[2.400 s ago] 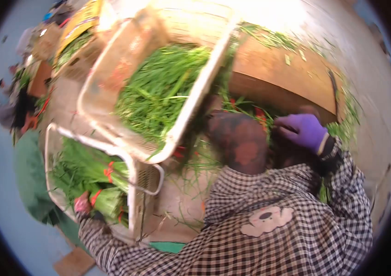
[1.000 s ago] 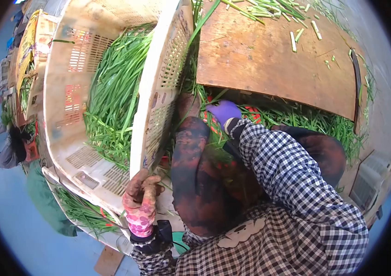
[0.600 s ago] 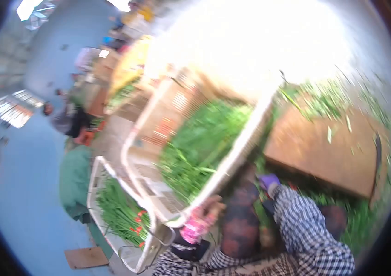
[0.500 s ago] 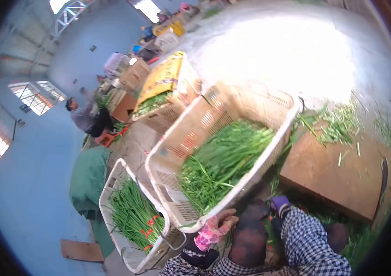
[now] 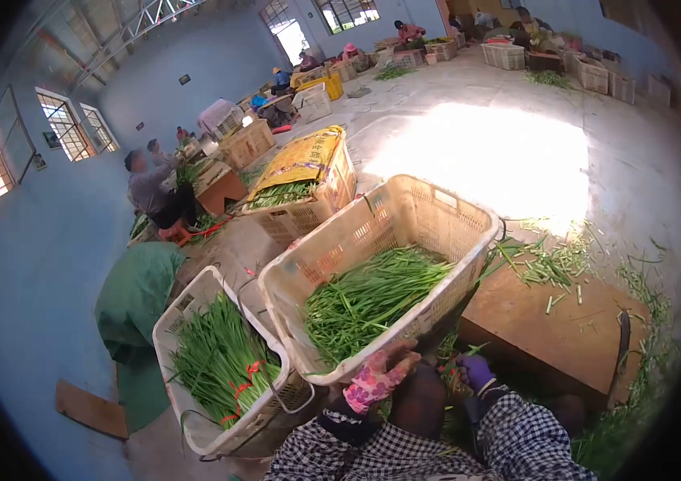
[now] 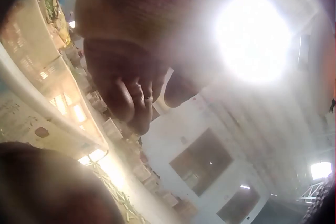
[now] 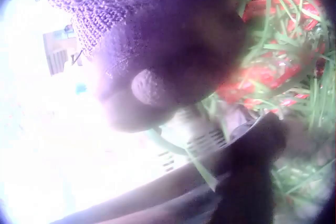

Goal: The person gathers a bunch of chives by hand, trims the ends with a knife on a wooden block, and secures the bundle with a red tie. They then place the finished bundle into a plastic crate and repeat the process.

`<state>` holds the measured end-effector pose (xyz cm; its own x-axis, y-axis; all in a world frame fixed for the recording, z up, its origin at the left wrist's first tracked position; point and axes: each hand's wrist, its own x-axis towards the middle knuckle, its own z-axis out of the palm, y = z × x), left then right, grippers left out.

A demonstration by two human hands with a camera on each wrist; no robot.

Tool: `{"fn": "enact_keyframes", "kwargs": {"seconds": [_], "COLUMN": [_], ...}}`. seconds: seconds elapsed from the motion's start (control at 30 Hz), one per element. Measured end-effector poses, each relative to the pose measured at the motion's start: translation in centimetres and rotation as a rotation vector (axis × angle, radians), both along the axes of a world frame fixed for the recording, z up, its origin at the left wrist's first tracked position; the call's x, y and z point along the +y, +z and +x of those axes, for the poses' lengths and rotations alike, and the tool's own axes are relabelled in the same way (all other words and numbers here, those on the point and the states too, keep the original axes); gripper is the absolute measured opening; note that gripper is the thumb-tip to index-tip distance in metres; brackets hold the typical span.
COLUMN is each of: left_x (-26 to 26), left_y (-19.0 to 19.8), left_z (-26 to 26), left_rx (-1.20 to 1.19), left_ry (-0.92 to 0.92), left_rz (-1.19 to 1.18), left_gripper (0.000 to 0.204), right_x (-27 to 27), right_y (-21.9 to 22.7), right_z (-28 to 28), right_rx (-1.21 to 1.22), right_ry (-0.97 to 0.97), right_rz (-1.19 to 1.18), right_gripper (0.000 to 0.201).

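My left hand [image 5: 378,377] is still curled over the near rim of the big crate [image 5: 445,210] of chives [image 5: 368,301]. A second ago I was looking down; now my head's up. Right hand [image 5: 474,370] is low by the board [image 5: 565,333], can't tell its grip

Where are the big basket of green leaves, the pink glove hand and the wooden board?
basket [image 5: 437,210]: head view, far rim.
left hand [image 5: 379,377]: head view, glove back.
wooden board [image 5: 565,333]: head view, bare top.
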<state>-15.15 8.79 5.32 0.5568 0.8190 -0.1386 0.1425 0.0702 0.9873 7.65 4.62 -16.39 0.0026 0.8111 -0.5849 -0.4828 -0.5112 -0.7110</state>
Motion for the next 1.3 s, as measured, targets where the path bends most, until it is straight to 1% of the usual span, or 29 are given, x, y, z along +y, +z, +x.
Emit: {"fn": "enact_keyframes", "kwargs": {"seconds": [0.13, 0.17, 0.2, 0.27, 0.3, 0.33, 0.37, 0.4, 0.47, 0.5, 0.57, 0.6, 0.63, 0.67, 0.7, 0.73, 0.77, 0.8, 0.83, 0.87, 0.93, 1.0, 1.03, 1.07, 1.13, 1.17, 1.2, 1.27, 1.3], "left_x": [-0.9, -1.5, -2.3, -4.4, -4.9, -5.5, -5.9, -7.0, -8.6, -8.8, -8.7, -9.0, -9.0, -8.8, -8.6, -8.7, -9.1, -9.7, -10.1, -10.0, -8.4, -5.8, -4.7, -3.4, -0.7, 0.2, 0.7, 1.1, 1.2], "left_y": [-2.5, -2.7, -2.0, -0.2, 0.6, 1.1, -1.4, 0.2, 2.2, 2.0, 1.7, 1.2, 0.9, -0.5, -1.6, -2.7, -3.8, -3.3, -2.9, -2.4, -2.4, -3.6, -3.1, -2.4, -3.0, -3.4, -3.7, -3.7, -3.6], "left_z": [1.9, 2.6, 3.4, 5.2, 5.8, 6.4, 7.0, 7.4, 7.6, 7.3, 6.9, 6.9, 6.5, 5.9, 5.5, 5.1, 4.7, 4.4, 4.1, 4.1, 4.4, 3.9, 4.7, 5.5, 6.2, 6.5, 6.7, 6.5, 6.6], "left_rx": [-0.146, -0.289, -0.297, -0.090, 0.013, 0.101, -0.037, -0.152, -0.059, -0.003, 0.054, 0.181, 0.303, 0.305, 0.325, 0.338, 0.610, 0.614, 0.787, 0.959, 0.993, 0.380, 0.290, 0.200, -0.052, 0.015, 0.024, -0.044, -0.088], "left_ry": [-0.040, -0.081, -0.086, -0.163, -0.284, -0.407, -0.425, -0.486, -0.477, -0.503, -0.540, -0.580, -0.607, -0.614, -0.742, -0.854, -0.845, -0.853, -0.969, -1.086, -1.109, -0.807, -0.630, -0.444, -0.203, -0.086, -0.075, -0.025, -0.038], "left_rz": [0.096, 0.093, 0.097, 0.175, 0.216, 0.214, 0.278, 0.038, -0.275, -0.273, -0.271, -0.268, -0.246, -0.257, 0.120, 0.498, 0.414, 0.391, 0.384, 0.382, 0.345, 0.273, 0.012, -0.237, -0.247, -0.292, -0.300, -0.336, -0.397], "left_gripper": [0.040, 0.049, 0.049, 0.059, 0.066, 0.060, 0.050, 0.037, 0.029, 0.028, 0.028, 0.028, 0.027, 0.027, 0.028, 0.029, 0.031, 0.031, 0.032, 0.033, 0.038, 0.049, 0.048, 0.047, 0.049, 0.049, 0.049, 0.051, 0.049], "right_x": [-2.2, -3.1, -3.9, -6.2, -7.2, -8.4, -9.2, -10.1, -11.0, -11.6, -12.1, -12.7, -12.6, -12.6, -12.9, -12.8, -12.6, -12.5, -12.7, -12.3, -10.3, -7.2, -5.7, -3.9, -1.5, -0.8, 0.0, 1.0, 1.4], "right_y": [9.3, 11.7, 14.2, 19.1, 20.6, 22.0, 23.5, 24.4, 24.1, 23.9, 23.7, 23.1, 22.5, 22.2, 22.4, 22.0, 21.2, 20.1, 19.6, 19.4, 20.8, 19.5, 18.2, 17.1, 11.4, 8.3, 4.9, -0.3, -2.6], "right_z": [1.3, 1.7, 2.1, 1.3, 1.3, 1.7, 1.6, 1.5, 2.5, 2.9, 3.5, 3.9, 4.0, 4.2, 4.7, 5.3, 6.3, 7.1, 7.6, 8.1, 7.9, 7.9, 7.4, 6.4, 4.4, 3.2, 1.9, 0.2, 0.0], "right_rx": [0.086, 0.238, 0.390, 0.080, 0.088, 0.098, 0.089, 0.078, -0.204, -0.202, -0.040, -0.037, -0.205, -0.368, -0.462, -0.454, -0.738, -1.015, -1.519, -1.524, -1.581, -1.683, -1.663, -1.255, -1.009, -1.124, -1.240, -1.209, -1.199], "right_ry": [-0.072, -0.045, -0.020, -0.032, 0.009, 0.035, -0.037, -0.113, -0.155, -0.186, -0.138, -0.159, -0.068, 0.027, 0.146, 0.148, 0.315, 0.490, 0.733, 0.798, 0.946, 1.248, 1.141, 0.806, 0.675, 0.688, 0.698, 0.650, 0.646], "right_rz": [0.175, 0.256, 0.338, 0.531, 0.535, 0.528, 0.534, 0.536, 0.594, 0.569, 0.448, 0.418, 0.283, 0.145, 0.085, 0.073, 0.011, -0.052, 0.078, -0.144, -0.121, 0.231, 0.341, 0.015, -0.093, -0.052, -0.006, 0.013, 0.056], "right_gripper": [0.018, 0.018, 0.019, 0.020, 0.020, 0.020, 0.020, 0.020, 0.019, 0.019, 0.020, 0.020, 0.021, 0.023, 0.028, 0.028, 0.030, 0.032, 0.033, 0.029, 0.026, 0.024, 0.022, 0.025, 0.037, 0.045, 0.053, 0.055, 0.048]}}
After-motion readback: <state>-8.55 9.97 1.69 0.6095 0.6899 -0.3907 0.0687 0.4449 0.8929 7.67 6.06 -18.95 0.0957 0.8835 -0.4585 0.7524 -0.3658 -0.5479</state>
